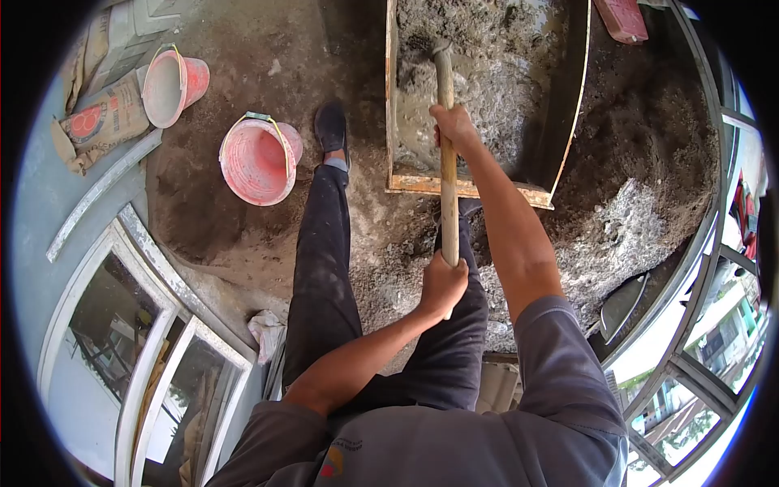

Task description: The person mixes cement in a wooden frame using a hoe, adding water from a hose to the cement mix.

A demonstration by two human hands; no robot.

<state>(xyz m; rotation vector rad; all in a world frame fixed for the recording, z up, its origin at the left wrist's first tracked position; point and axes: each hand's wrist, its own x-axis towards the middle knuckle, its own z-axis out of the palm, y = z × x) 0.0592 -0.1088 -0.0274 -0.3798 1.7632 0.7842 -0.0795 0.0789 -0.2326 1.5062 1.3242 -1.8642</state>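
Nearest the camera, the grey shirt (454, 442) carried a small printed mark at the chest, too small and foreshortened to read. Short of the box (471, 188), the left hand (442, 284) was closed round the butt end of the handle (448, 207). The right hand (453, 126) was wrapped tight round the same handle higher up, over the box's near rim. Both grips were full fists with no slack showing.

The handle ran straight up across that rim, and the hoe's head (436, 50) was sunk in the wet grey mortar (495, 89) toward the far end of the box. A dark-trousered leg and shoe (331, 126) stood just left of the box.

As a judgement, the pull would go best with the hands kept well apart as they were. The lower hand steers and the upper one presses the head to the floor of the box, so dry stuff in the corners gets dragged through. Short strokes toward the near rim would keep mortar from slopping over it. The feet should stay clear of the stroke.

A heap of loose sand (641, 162) lay right of the box and round its near corner. Left of the box sat one pink bucket (256, 158), and a second bucket (174, 85) lay farther left. Beyond those, a sack (105, 122) showed a round red mark with lettering, but the words could not be made out. A red block (621, 18) lay past the box's far right corner.
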